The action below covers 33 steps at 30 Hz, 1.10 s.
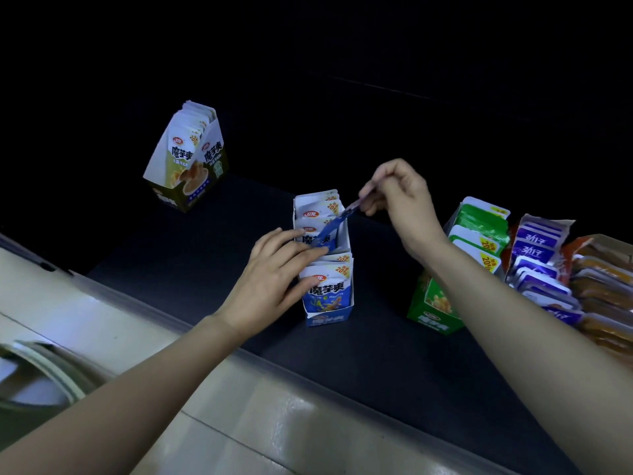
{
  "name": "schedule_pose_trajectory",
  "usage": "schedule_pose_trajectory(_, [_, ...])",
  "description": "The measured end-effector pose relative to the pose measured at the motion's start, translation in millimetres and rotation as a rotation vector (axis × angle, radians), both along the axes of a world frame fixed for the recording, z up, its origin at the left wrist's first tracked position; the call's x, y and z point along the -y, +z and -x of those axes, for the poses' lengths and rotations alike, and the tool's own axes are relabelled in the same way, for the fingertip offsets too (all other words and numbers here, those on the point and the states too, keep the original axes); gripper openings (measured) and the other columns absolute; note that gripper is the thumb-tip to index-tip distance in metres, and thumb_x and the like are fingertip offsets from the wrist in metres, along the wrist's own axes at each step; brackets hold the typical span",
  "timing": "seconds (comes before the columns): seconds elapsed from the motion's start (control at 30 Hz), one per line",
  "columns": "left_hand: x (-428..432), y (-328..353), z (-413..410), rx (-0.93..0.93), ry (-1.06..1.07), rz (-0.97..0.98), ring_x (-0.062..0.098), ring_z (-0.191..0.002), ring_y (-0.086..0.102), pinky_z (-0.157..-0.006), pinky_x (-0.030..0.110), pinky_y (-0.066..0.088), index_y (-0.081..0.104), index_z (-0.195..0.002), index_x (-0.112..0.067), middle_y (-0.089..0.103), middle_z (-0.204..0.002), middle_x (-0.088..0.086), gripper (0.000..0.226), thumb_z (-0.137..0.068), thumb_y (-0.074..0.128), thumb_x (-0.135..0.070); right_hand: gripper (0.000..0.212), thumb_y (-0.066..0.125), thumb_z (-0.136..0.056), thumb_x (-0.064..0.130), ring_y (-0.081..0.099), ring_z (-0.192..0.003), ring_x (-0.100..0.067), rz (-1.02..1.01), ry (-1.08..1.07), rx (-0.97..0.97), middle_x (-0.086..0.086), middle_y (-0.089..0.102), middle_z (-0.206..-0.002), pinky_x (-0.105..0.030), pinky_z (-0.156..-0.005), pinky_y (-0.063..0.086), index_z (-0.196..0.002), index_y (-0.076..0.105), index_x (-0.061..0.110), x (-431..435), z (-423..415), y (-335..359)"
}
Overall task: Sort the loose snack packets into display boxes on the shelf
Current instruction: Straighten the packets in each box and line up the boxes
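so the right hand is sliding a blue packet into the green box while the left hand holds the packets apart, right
Not quite: in the head view the right hand feeds the blue packet into the blue box, not the green box. The left hand does part the packets there.

Blue packet (329, 289), front of blue box (323, 255): "魔芋爽", yellow corner badge "20%".
Olive-green box (202, 173) and its front packet (181, 159): "魔芋爽", "20%".
Green box (433, 303), packet (479, 250) badges: "20%".
Purple packets (537, 248): characters upside down, unreadable.

Bare shelf (191, 255) between olive box (186, 159) and blue box (325, 258), green box (442, 299) crowding right
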<state>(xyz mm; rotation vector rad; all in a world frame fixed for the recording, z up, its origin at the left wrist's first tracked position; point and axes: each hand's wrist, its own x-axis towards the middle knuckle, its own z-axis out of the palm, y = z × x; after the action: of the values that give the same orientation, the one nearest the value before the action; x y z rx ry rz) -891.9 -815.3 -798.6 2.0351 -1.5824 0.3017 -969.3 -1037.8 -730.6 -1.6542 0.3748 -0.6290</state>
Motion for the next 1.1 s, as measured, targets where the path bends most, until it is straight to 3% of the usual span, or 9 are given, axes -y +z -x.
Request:
schedule_pose_trajectory(0.13, [1, 0, 1, 0.007, -0.015, -0.001, 0.023, -0.129, 0.047, -0.115, 0.04, 0.026, 0.057, -0.134, -0.016, 0.062, -0.12, -0.002, 0.043, -0.097, 0.053, -0.037, 0.017, 0.061, -0.09, 0.032, 0.054, -0.072, -0.012, 0.011, 0.07, -0.151, 0.003, 0.055, -0.076, -0.027, -0.072, 0.042, -0.083, 0.051, 0.02, 5, 9, -1])
schedule_pose_trajectory(0.27, [0, 1, 2, 0.001, -0.027, -0.006, 0.021, -0.128, 0.049, -0.114, 0.037, 0.028, 0.057, -0.133, -0.015, 0.062, -0.122, -0.001, 0.043, -0.097, 0.052, -0.038, 0.035, 0.063, -0.084, -0.011, 0.056, -0.075, -0.01, 0.018, 0.184, -0.232, -0.003, 0.056, -0.092, -0.022, -0.071, 0.047, -0.096, 0.052, 0.02, 16, 17, 8])
schedule_pose_trajectory(0.33, [0, 2, 3, 0.002, -0.034, -0.012, 0.019, -0.124, 0.051, -0.111, 0.036, 0.031, 0.058, -0.132, -0.015, 0.062, -0.122, -0.001, 0.042, -0.097, 0.051, -0.038, 0.045, 0.063, -0.082, -0.016, 0.061, -0.078, -0.005, 0.003, 0.179, -0.214, -0.007, 0.059, -0.106, -0.02, -0.072, 0.054, -0.108, 0.052, 0.018, 20, 20, 15])
schedule_pose_trajectory(0.4, [0, 2, 4, 0.001, -0.036, -0.012, 0.018, -0.119, 0.054, -0.109, 0.034, 0.033, 0.058, -0.132, -0.016, 0.062, -0.12, -0.001, 0.042, -0.097, 0.052, -0.039, 0.048, 0.066, -0.081, -0.015, 0.065, -0.079, -0.006, 0.018, 0.114, -0.156, -0.005, 0.064, -0.103, -0.021, -0.072, 0.055, -0.116, 0.051, 0.014, 21, 20, 21])
schedule_pose_trajectory(0.53, [0, 4, 2, -0.01, -0.035, -0.035, 0.017, -0.115, 0.054, -0.104, 0.032, 0.035, 0.056, -0.135, -0.019, 0.06, -0.12, -0.004, 0.043, -0.097, 0.053, -0.039, 0.019, 0.065, -0.086, -0.006, 0.066, -0.069, -0.005, 0.155, 0.116, -0.146, 0.007, 0.071, -0.073, -0.021, -0.067, 0.054, -0.102, 0.061, 0.005, 14, 15, 18])
schedule_pose_trajectory(0.63, [-1, 4, 2, -0.003, -0.031, -0.044, 0.018, -0.116, 0.054, -0.103, 0.031, 0.035, 0.056, -0.135, -0.019, 0.06, -0.121, -0.004, 0.043, -0.097, 0.053, -0.04, 0.013, 0.061, -0.091, -0.001, 0.067, -0.079, -0.011, 0.26, 0.155, -0.149, -0.002, 0.071, -0.084, -0.029, -0.074, 0.055, -0.1, 0.065, 0.008, 5, 11, 12])
schedule_pose_trajectory(0.77, [-2, 5, 3, -0.001, -0.021, -0.039, 0.018, -0.116, 0.052, -0.103, 0.032, 0.036, 0.056, -0.135, -0.019, 0.059, -0.12, -0.004, 0.044, -0.097, 0.053, -0.04, 0.016, 0.059, -0.093, 0.004, 0.066, -0.088, -0.003, 0.42, 0.28, -0.113, 0.003, 0.071, -0.094, -0.021, -0.078, 0.053, -0.104, 0.07, 0.011, -10, 0, 17])
schedule_pose_trajectory(0.9, [-3, 6, 2, 0.002, -0.017, -0.047, 0.018, -0.116, 0.05, -0.104, 0.03, 0.033, 0.055, -0.136, -0.02, 0.059, -0.121, -0.004, 0.044, -0.097, 0.052, -0.04, 0.02, 0.059, -0.093, 0.005, 0.066, -0.088, -0.003, 0.416, 0.214, -0.033, 0.003, 0.071, -0.097, -0.019, -0.076, 0.051, -0.109, 0.071, 0.009, -10, -6, 23])
schedule_pose_trajectory(1.1, [-3, 6, 5, 0.016, 0.007, -0.028, 0.024, -0.123, 0.043, -0.104, 0.037, 0.036, 0.059, -0.131, -0.017, 0.055, -0.126, 0.002, 0.042, -0.096, 0.053, -0.039, 0.024, 0.055, -0.096, 0.005, 0.062, -0.1, -0.005, 0.535, 0.487, -0.415, 0.003, 0.069, -0.106, -0.018, -0.087, 0.048, -0.115, 0.07, 0.009, -24, -2, -19])
